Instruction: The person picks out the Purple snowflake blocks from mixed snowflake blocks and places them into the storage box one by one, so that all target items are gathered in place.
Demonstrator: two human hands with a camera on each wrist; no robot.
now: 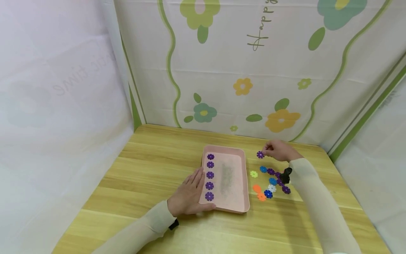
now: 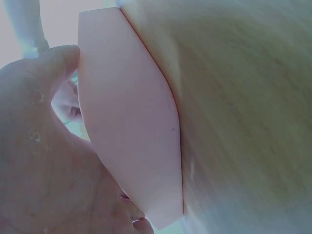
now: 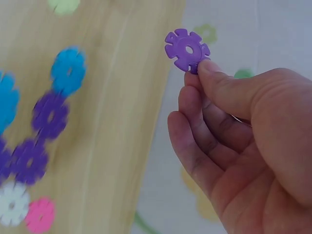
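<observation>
My right hand [image 1: 277,150] pinches a purple notched plastic disc [image 3: 187,50] by its edge between thumb and forefinger, above the table's far right part. In the right wrist view the other fingers curl loosely below it. My left hand [image 1: 189,193] rests on the near left corner of a pink tray [image 1: 246,190], fingers extended along the left rim and thumb along the near rim. Its palm shows beside the tray's outer wall [image 2: 131,112] in the left wrist view. Inside the tray, several purple discs [image 1: 210,175] lie in a column along the left side.
Right of the tray lie loose discs: a yellow-green one [image 1: 253,174], orange ones [image 1: 261,197], blue ones [image 1: 268,194], a white one [image 1: 272,188], a pink one [image 3: 40,215] and several purple ones [image 1: 286,190]. A flowered cloth [image 1: 222,63] hangs behind the wooden table [image 1: 152,158].
</observation>
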